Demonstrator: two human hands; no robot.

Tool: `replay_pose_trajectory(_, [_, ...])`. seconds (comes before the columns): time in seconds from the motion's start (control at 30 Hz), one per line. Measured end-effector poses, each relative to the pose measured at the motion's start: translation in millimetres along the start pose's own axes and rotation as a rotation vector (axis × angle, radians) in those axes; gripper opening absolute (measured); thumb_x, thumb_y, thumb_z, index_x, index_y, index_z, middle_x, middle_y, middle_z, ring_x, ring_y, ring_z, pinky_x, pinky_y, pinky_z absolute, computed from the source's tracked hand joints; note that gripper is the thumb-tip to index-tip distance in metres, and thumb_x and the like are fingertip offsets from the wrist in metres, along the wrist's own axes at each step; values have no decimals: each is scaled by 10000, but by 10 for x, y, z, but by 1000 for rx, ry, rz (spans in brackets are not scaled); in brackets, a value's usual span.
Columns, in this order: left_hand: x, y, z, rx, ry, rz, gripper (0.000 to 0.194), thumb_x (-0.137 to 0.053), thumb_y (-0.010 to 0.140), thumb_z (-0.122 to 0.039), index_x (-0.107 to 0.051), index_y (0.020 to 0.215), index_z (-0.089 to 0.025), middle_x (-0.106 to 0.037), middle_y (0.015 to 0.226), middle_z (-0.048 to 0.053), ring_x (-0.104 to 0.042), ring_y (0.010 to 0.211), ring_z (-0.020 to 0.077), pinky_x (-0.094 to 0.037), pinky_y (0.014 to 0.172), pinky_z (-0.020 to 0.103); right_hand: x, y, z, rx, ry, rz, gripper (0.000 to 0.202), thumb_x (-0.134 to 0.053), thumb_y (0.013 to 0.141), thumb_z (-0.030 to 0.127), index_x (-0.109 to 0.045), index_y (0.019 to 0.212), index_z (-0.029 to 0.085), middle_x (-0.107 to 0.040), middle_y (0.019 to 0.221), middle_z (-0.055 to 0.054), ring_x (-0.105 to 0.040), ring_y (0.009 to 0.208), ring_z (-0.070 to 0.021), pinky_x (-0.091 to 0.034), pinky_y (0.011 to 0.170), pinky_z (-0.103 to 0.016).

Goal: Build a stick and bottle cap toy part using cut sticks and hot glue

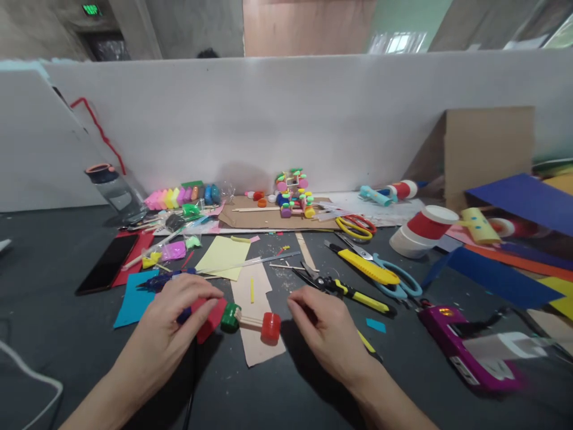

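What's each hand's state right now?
Left hand: partly open, nothing visibly held, beside the green cap.
Right hand: curled; whether it grips anything can't be told.

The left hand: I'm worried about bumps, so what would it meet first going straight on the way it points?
Probably the green cap, just beyond the left hand; depth and height are unclear, so it might pass over.

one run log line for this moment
left hand: open beside green cylinder; right hand: curled near red cylinder; sticks: between cylinders; beige paper: under sticks

Single head-worn view, facing forward-down across desk (pixel 250 400).
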State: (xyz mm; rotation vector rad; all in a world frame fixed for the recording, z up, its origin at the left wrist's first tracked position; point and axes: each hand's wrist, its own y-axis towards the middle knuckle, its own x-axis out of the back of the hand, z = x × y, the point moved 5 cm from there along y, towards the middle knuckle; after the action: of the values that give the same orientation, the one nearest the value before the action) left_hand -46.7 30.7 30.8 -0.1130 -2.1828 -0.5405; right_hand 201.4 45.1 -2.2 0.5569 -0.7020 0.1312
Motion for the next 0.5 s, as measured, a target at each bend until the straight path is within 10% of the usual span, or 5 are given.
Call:
replay_pose_trajectory(0.13, [-67, 407, -274, -177, 208, 189, 211, -478, 1017, -265, -685, 1008, -226, -693, 980, 52, -630, 961, 217, -490, 848, 347, -134, -67, 122, 102, -3, 131, 212, -494, 1011, 224, -609, 835, 200, -650, 758, -5, -577, 659, -138, -372, 628, -245])
replay_pose_trajectory(0.5, [-1424, 1597, -364, -432, 492, 660, 349, -621, 966, -343, -599, 1270, -172, -626, 1283, 108, -653, 1078, 245, -572, 902, 459, -106, -87, 170, 194, -51, 125, 226, -468, 1017, 177, -595, 830, 180, -636, 762, -10, -538, 657, -138, -338, 634, -256])
